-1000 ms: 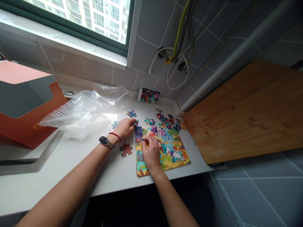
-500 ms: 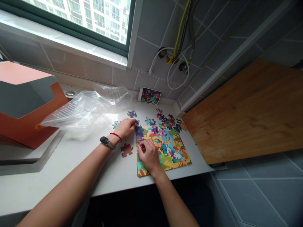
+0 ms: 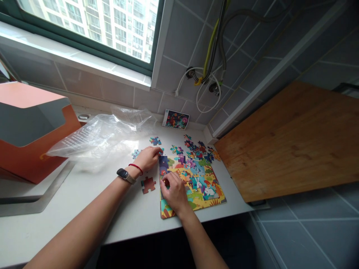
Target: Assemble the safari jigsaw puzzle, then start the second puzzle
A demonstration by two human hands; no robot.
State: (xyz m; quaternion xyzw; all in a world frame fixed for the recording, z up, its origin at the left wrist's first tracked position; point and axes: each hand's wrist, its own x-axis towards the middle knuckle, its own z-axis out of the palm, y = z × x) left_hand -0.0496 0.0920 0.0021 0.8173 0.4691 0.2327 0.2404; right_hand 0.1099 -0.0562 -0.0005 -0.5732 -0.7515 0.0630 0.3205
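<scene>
A colourful jigsaw puzzle (image 3: 196,192) with rabbits, trees and yellow ground lies on the white counter. Over its left side is my right hand (image 3: 175,189), fingers curled with thumb and forefinger close together; whatever is between them is hidden. My left hand (image 3: 148,158) is just beyond the puzzle's upper left corner, its fingers closed at a small blue-teal puzzle piece (image 3: 162,151) that they partly cover. A reddish-brown piece (image 3: 148,185) lies left of the puzzle. Blue pieces (image 3: 155,141) are near my left hand, and several loose pieces (image 3: 196,147) are heaped behind the puzzle.
A crumpled clear plastic bag (image 3: 103,134) lies at the back left, beside an open orange box (image 3: 33,157). A picture card (image 3: 176,119) leans against the tiled wall. Cables (image 3: 209,67) hang above it. A wooden board (image 3: 291,145) borders the right side.
The view has tilted slightly, so the counter appears lower. Both hands keep nearly the same positions relative to the puzzle, and the loose pieces look unmoved.
</scene>
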